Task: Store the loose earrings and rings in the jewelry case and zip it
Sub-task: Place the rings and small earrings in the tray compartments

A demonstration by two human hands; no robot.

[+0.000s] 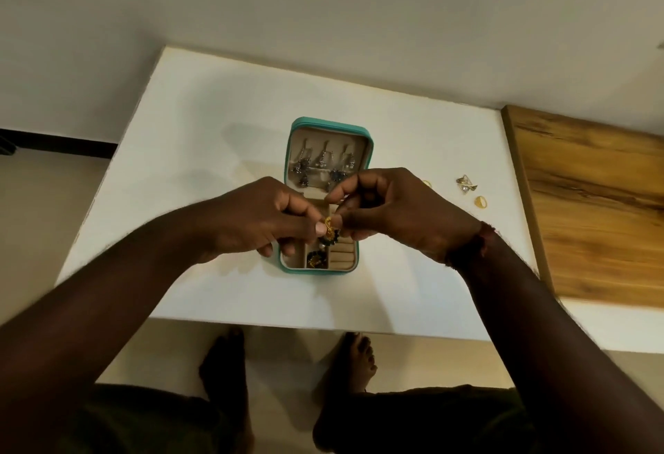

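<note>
At the centre of the frame, the left hand (258,220) and right hand (399,213) both pinch a gold-and-dark earring (328,229) just above the lower compartments of the open teal jewelry case (298,130). The step in hand looks like stowing this piece. Next it needs lowering into a compartment. The loose earrings (466,184) and gold ring (480,202) wait at right-centre on the white table (215,112).

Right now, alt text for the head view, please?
The left hand and right hand pinch a small gold-and-dark earring above the open teal jewelry case on the white table. Loose gold pieces lie right of it near a wooden board.
</note>
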